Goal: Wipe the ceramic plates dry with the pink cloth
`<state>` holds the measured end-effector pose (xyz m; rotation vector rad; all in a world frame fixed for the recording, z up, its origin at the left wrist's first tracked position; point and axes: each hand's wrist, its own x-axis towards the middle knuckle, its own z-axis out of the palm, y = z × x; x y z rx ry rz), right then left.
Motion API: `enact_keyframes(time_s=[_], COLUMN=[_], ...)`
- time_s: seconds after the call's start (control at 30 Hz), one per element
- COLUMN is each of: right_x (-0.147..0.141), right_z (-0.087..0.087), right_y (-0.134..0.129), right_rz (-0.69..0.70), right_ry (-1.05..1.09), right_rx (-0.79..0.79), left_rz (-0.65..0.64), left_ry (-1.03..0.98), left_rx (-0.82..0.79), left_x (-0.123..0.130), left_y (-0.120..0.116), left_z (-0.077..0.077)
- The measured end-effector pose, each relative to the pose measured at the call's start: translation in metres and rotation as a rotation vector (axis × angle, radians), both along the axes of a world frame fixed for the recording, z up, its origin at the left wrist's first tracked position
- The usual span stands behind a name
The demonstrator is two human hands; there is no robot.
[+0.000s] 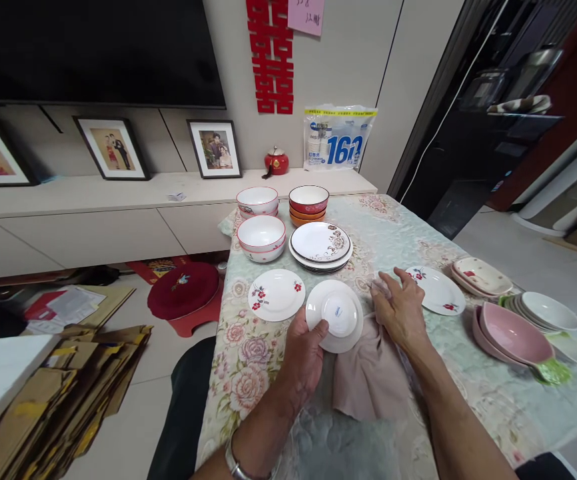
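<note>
Judging small plate (341, 309) light, stiff, breakable; I'd favour its rim. Left hand (303, 357): gripping it. Right hand (401, 312), beside it: grip unclear.

Bunched cloth (368, 383) in the way, plate stack (320, 243) blocking ahead, open tablecloth (498, 408) before pink bowls (516, 333)

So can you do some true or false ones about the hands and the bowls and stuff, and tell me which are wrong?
1. The left hand holds a small white dish. True.
2. The pink bowls are on the floor. False: the pink bowls are on the table.
3. The right hand is beside the beige cloth. True.
4. The round cushion is blue. False: the round cushion is dark red.
5. The little red pot is left of the plastic bag. True.
</note>
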<state>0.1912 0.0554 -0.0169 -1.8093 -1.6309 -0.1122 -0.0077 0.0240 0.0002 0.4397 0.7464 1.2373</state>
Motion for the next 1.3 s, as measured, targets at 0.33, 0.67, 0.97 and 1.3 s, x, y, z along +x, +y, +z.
enact_keyframes(time_s=[0.33, 0.67, 0.97, 1.3], right_x=[-0.015, -0.036, -0.050, -0.046], right_z=[0.015, 0.011, 0.030, 0.020], right_y=[-0.006, -0.009, -0.023, -0.015], right_rz=[0.230, 0.495, 0.756, 0.471], right_ry=[0.454, 0.424, 0.160, 0.283], right_rx=[0.170, -0.108, -0.025, 0.047], left_rz=[-0.060, -0.140, -0.165, -0.211], left_ry=[0.012, -0.022, -0.004, -0.059], left_rx=[-0.022, 0.019, 0.075, 0.065], left_x=[0.001, 0.004, 0.007, 0.006], left_y=[-0.002, -0.005, -0.009, -0.009], left_z=[0.002, -0.003, 0.003, 0.003])
